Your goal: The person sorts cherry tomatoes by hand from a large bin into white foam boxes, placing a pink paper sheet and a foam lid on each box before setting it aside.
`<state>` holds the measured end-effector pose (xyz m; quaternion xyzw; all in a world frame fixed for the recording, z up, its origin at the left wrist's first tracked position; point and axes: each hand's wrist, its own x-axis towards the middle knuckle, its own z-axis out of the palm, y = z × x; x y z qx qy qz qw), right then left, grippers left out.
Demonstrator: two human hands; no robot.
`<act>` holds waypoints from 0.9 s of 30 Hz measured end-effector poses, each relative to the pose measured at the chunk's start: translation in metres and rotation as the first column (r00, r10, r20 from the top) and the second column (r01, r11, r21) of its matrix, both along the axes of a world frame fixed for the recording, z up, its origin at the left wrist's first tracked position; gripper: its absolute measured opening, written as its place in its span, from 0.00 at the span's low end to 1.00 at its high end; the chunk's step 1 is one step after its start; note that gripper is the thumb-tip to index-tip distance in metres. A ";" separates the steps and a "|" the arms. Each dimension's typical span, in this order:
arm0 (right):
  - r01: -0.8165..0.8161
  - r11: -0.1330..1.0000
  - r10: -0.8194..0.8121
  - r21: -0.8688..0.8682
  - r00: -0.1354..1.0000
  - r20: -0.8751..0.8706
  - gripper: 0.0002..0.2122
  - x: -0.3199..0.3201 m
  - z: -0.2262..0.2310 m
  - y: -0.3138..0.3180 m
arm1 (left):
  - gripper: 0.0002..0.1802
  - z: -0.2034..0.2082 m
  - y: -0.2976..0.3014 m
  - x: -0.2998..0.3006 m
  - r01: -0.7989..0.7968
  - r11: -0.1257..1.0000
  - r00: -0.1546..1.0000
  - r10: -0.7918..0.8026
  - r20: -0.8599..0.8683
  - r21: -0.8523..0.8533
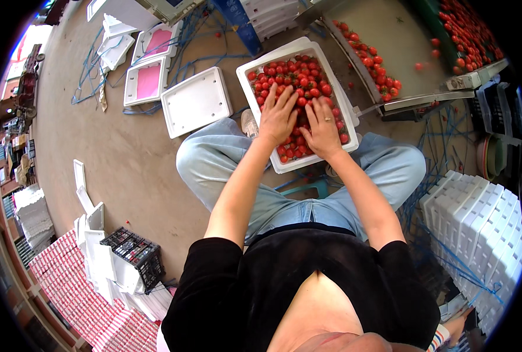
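Note:
In front of my knees stands a white foam box (250,98) filled with small red tomatoes (296,70), some with green stems. My left hand (279,115) lies on the tomatoes at the left-middle of the box, its fingers stretched out and pointing away from me. Just to its right, my right hand (322,128) rests on them too, fingers extended, with a ring on one finger. Both palms face down and neither hand grips anything. The tomatoes directly beneath the hands are hidden.
A metal sorting tray (413,104) with loose tomatoes is at the far right. White foam lids (195,101) lie on the floor to the left. Stacked white foam boxes (478,229) stand at the right. A black crate (133,258) sits at the lower left. Blue straps (91,70) litter the floor.

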<state>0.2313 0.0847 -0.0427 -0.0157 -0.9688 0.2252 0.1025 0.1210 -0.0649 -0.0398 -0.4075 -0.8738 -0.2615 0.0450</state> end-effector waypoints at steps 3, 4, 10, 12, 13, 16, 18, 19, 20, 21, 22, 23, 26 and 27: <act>-0.129 0.989 0.123 0.067 0.988 0.090 0.27 0.022 0.009 -0.004 | 0.28 -0.003 -0.016 0.042 0.006 0.999 0.996 -0.010 0.088 0.053; -0.147 0.987 0.141 0.072 0.987 0.080 0.23 0.031 0.012 -0.002 | 0.26 -0.004 -0.019 0.057 -0.037 0.998 0.995 0.032 0.095 0.055; 0.056 0.997 -0.059 -0.052 0.996 -0.069 0.21 0.064 0.013 0.011 | 0.30 0.009 -0.024 0.095 -0.099 0.992 0.984 0.086 0.155 0.082; 0.154 0.986 -0.160 -0.069 0.984 -0.080 0.21 0.067 0.008 0.014 | 0.33 0.012 -0.023 0.090 -0.166 0.980 0.981 0.153 0.122 0.106; 0.177 0.982 -0.181 -0.061 0.980 -0.081 0.21 0.069 0.007 0.013 | 0.31 0.010 -0.026 0.086 -0.177 0.980 0.980 0.167 0.109 0.089; 0.236 0.970 -0.240 -0.062 0.968 -0.077 0.23 0.076 0.001 0.011 | 0.27 0.002 -0.029 0.057 -0.186 0.981 0.983 0.186 0.006 -0.048; 0.242 0.966 -0.248 -0.086 0.967 -0.064 0.25 0.079 -0.004 0.009 | 0.25 -0.004 -0.027 0.036 -0.264 0.964 0.964 0.264 0.026 -0.030; 0.251 0.964 -0.256 -0.094 0.965 -0.057 0.26 0.080 -0.005 0.010 | 0.24 0.000 -0.022 0.026 -0.166 0.986 0.985 0.166 0.043 -0.005; 0.250 0.964 -0.256 -0.091 0.965 -0.055 0.26 0.082 -0.006 0.010 | 0.23 0.004 -0.017 0.015 -0.067 0.998 0.996 0.065 0.056 0.023; 0.250 0.964 -0.255 -0.088 0.966 -0.050 0.27 0.084 -0.006 0.009 | 0.23 0.008 -0.010 0.007 0.032 0.998 0.997 -0.036 0.070 0.052; 0.241 0.966 -0.246 -0.088 0.968 -0.050 0.28 0.084 -0.005 0.009 | 0.22 0.009 -0.003 0.000 0.158 0.987 0.985 -0.158 0.075 -0.006; 0.240 0.967 -0.245 -0.090 0.968 -0.049 0.28 0.085 -0.004 0.009 | 0.22 0.009 0.002 -0.011 0.189 0.977 0.982 -0.186 0.039 -0.102; 0.238 0.966 -0.243 -0.096 0.969 -0.043 0.28 0.084 -0.005 0.007 | 0.22 0.004 0.013 -0.050 0.232 0.908 0.967 -0.254 -0.018 -0.348; 0.232 0.968 -0.236 -0.098 0.971 -0.032 0.28 0.084 -0.004 0.006 | 0.22 0.000 0.015 -0.058 0.208 0.915 0.973 -0.229 -0.021 -0.346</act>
